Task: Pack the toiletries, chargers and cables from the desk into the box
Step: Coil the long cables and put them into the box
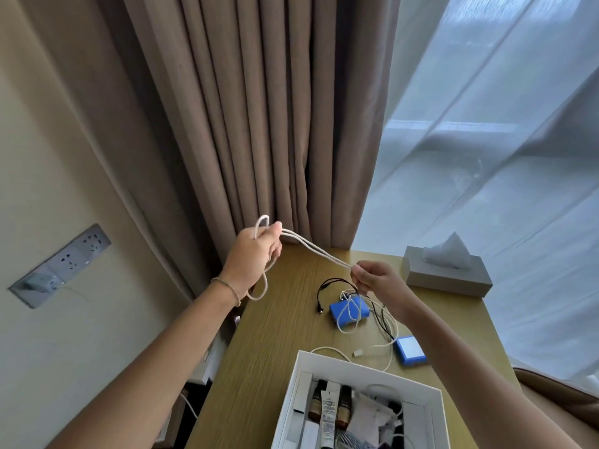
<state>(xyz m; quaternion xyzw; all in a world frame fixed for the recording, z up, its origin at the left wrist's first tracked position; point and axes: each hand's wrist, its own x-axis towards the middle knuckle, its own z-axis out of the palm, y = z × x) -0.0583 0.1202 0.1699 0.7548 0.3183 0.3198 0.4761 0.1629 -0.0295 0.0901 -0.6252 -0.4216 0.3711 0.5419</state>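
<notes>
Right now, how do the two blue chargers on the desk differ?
The far blue charger lies tilted under white cable loops, its blue side showing; the near blue charger lies apart, closer to the box, its pale face up. Both rest on the desk, unpacked.

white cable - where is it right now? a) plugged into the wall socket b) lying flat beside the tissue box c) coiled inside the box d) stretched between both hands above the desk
d: the left hand grips looped strands of the white cable while the right hand pinches it further along, so it spans the gap between them above the desk.
</notes>
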